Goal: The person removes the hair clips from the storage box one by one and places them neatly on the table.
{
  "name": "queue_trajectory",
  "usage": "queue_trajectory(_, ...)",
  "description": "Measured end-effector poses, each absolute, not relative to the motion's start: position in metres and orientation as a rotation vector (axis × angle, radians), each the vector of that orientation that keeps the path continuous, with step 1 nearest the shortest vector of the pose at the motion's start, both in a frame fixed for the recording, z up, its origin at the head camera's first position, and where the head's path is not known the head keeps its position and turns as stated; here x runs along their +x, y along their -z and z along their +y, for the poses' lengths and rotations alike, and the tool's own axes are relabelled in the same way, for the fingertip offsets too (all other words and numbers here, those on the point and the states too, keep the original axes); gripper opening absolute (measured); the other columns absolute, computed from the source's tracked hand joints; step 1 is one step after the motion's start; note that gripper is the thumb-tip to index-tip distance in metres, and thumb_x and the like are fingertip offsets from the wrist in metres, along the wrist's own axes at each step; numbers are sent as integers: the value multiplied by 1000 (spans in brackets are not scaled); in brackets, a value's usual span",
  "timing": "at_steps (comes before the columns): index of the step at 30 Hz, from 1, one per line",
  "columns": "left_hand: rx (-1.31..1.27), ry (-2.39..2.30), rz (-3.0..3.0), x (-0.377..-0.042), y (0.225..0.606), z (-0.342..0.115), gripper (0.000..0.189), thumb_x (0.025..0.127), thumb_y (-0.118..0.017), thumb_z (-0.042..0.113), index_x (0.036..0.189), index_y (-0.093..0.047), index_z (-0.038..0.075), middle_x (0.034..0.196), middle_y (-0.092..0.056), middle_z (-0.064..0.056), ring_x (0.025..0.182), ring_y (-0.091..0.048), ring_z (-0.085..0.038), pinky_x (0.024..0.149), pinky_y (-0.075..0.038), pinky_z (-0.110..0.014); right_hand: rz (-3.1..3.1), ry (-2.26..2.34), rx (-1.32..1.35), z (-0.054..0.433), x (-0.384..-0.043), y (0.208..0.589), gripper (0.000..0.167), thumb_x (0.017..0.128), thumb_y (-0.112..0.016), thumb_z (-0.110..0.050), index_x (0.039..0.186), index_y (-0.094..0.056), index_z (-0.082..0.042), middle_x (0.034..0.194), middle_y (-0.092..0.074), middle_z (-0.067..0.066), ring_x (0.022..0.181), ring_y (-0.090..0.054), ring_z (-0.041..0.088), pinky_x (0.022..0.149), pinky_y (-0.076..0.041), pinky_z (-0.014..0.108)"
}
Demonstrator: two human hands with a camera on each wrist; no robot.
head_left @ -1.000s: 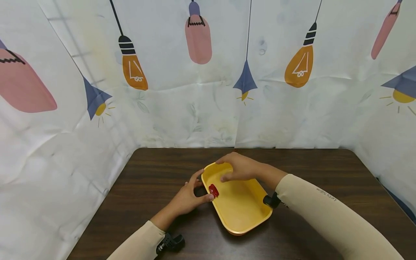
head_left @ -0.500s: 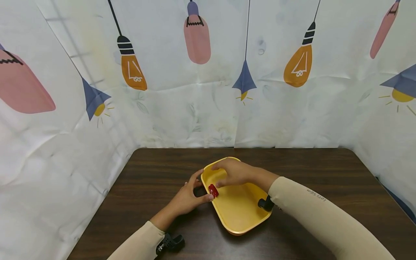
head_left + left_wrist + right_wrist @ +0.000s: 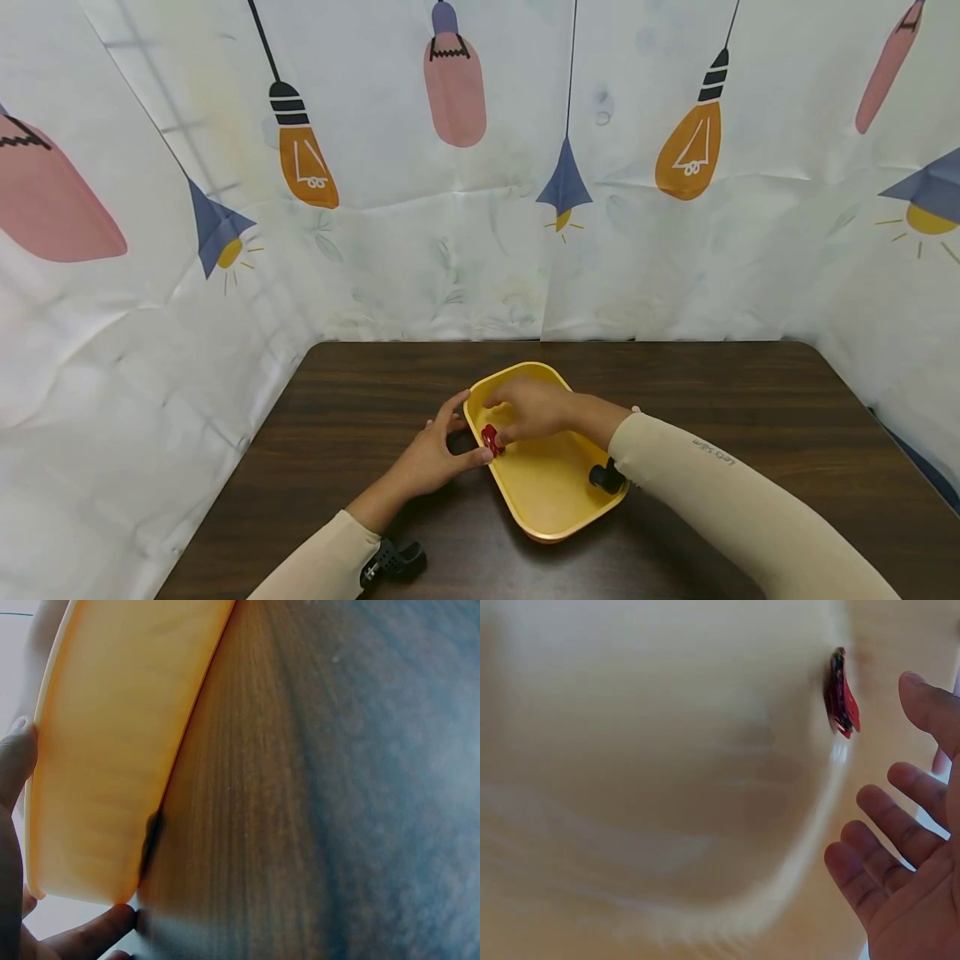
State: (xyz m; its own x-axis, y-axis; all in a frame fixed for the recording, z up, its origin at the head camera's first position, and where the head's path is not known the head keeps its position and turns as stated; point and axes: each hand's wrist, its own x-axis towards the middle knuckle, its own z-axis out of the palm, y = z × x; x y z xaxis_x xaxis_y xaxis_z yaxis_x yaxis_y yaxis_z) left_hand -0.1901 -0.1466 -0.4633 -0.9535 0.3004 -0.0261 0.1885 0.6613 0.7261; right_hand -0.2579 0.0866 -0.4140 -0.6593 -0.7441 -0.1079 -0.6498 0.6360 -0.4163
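Observation:
A yellow plastic tub (image 3: 551,500) stands at an angle on the dark table. Inside it, against the left wall, lies a small shiny red object (image 3: 491,439); the right wrist view shows this red piece (image 3: 844,694) with dark layers along one side, its kind unclear. My left hand (image 3: 431,457) spans the tub's left side, thumb and forefinger spread and touching the rim. In the left wrist view its fingers (image 3: 97,930) reach the tub's bottom corner. Inside the tub, my right hand (image 3: 536,408) has its thumb close to the red object, fingers apart and nothing between them.
The brown wood-grain table (image 3: 712,400) extends around the tub. Behind it hangs a white curtain (image 3: 450,267) printed with lamps and bulbs. Each wrist wears a black camera mount, and the right one (image 3: 606,477) overlaps the tub's right side.
My right hand has moved from over the tub's far end down and left into it, bringing the thumb to the red object. The left hand and the tub stay put.

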Motion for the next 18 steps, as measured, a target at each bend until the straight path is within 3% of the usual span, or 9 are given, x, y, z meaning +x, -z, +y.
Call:
queue_trajectory(11, 423, -1181, 2739, -190, 464, -148, 99, 81, -79, 64, 160, -23, 42, 139, -62, -4, 138, -46, -39, 105, -36, -68, 2583, 445, -1168, 80, -255, 423, 56, 87, -82, -40, 131, -69, -8, 128, -67, 3, 118, -57, 19, 106, -42, 38)
queue_trajectory(18, 424, -1187, 2736, -189, 463, -147, 98, 82, -79, 62, 160, -24, 42, 141, -62, -5, 142, -37, -46, 107, -31, -71, 2580, 408, -1179, 78, -255, 428, 49, 87, -83, -37, 127, -72, -10, 119, -68, -2, 110, -58, 15, 103, -44, 34)
